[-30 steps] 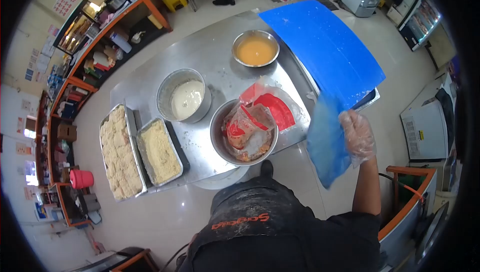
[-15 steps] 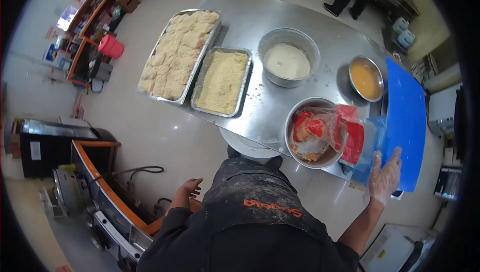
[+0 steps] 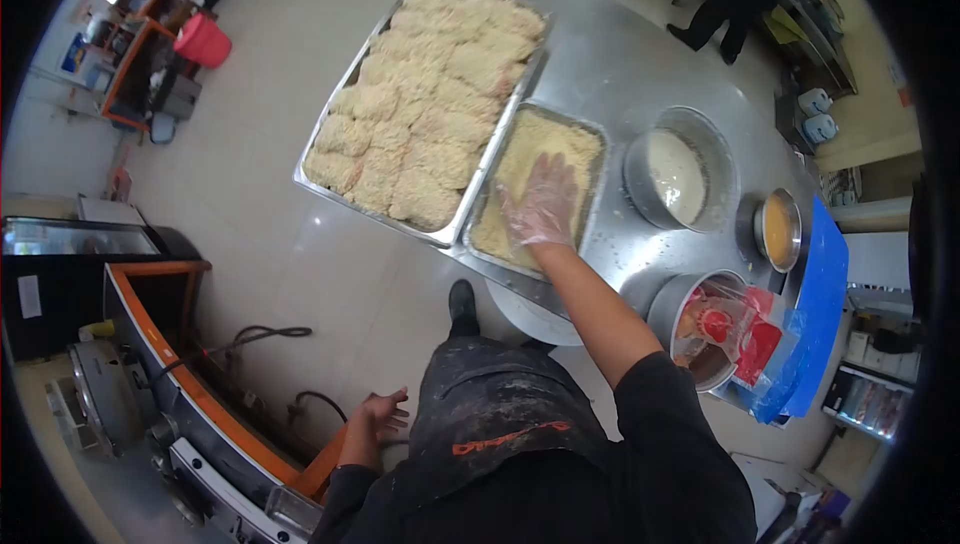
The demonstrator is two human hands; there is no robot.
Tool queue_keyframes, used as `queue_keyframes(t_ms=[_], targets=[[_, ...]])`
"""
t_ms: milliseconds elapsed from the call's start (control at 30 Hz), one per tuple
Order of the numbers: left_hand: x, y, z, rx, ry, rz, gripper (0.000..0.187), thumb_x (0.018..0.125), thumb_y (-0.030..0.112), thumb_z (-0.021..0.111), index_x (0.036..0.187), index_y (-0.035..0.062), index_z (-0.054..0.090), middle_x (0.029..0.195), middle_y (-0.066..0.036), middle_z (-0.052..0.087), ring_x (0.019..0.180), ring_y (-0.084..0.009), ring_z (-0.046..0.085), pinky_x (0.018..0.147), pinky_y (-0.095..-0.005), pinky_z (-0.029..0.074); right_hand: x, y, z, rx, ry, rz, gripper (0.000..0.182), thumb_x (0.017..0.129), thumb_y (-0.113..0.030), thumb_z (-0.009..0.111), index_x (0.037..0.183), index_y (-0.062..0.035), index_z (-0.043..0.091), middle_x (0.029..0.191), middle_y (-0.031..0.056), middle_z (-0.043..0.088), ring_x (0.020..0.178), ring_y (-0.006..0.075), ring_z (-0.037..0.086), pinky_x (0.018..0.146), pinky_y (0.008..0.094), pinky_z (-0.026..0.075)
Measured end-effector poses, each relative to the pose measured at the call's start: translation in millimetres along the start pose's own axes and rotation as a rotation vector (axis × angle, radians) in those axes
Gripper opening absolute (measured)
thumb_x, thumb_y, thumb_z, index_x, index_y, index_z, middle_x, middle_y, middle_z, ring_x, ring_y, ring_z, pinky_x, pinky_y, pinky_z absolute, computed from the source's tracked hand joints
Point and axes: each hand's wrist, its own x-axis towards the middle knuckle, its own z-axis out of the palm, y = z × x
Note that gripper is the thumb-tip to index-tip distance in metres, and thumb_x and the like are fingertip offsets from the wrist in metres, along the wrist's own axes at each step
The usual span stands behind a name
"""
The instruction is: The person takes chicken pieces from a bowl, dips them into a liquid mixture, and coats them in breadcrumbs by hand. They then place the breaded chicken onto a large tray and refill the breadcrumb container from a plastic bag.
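Observation:
My right hand [image 3: 545, 202], in a clear plastic glove, lies spread on the pale breadcrumbs [image 3: 525, 144] inside a small metal tray [image 3: 601, 159]. My bare left hand [image 3: 380, 412] hangs at my side, fingers apart, holding nothing. Left of the crumb tray stands a larger metal tray [image 3: 452, 236] packed with crumb-coated pieces [image 3: 420, 104]. To the right is a round pot [image 3: 728, 169] with white batter [image 3: 677, 176] in it. Farther right sits a steel bowl [image 3: 790, 224] of orange liquid.
A metal pot [image 3: 668, 306] at the table's near edge holds a red-and-clear plastic bag [image 3: 750, 339]. Beside it stands a blue board [image 3: 825, 264]. Another person [image 3: 740, 4] stands beyond the table. An orange-edged counter [image 3: 170, 344] is at left.
My right hand has moved left from the blue board to the crumb tray and now rests on the crumbs. My view has shifted left; my left hand still hangs low.

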Motion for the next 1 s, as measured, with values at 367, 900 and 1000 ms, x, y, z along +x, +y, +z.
queue_keyframes(t_ms=[367,900,1000], targets=[[29,-50,-120,0.109,-0.172,-0.376,0.107,0.077,0.091,0.026,0.156,0.0193,0.021,0.153,-0.019,0.037,0.135,-0.0400,0.043,0.107,-0.0492,0.035,51,-11,-18,-0.084,-0.130,0.076,0.070,0.092,-0.058,0.046,0.145,-0.0124,0.042,0.145,0.0209,0.043,0.135,0.0383,0.039,0.111,0.0521,0.029],[-24,30,-118,0.049,-0.038,-0.051,0.095,0.085,0.085,0.024,0.153,0.0192,0.030,0.134,-0.021,0.057,0.116,-0.0340,0.059,0.094,-0.0476,0.042,85,-20,-45,-0.309,0.006,0.116,0.041,0.095,-0.047,0.048,0.097,-0.0116,0.068,0.093,0.0116,0.068,0.095,0.0322,0.063,0.083,0.0506,0.044],[-29,11,-126,0.149,-0.022,-0.177,0.094,0.086,0.084,0.024,0.156,0.0208,0.024,0.141,-0.022,0.050,0.129,-0.0361,0.050,0.105,-0.0486,0.036,82,-11,-20,-0.317,0.179,0.009,0.041,0.096,-0.045,0.046,0.089,-0.0108,0.067,0.078,0.0118,0.067,0.082,0.0329,0.064,0.079,0.0526,0.043]])
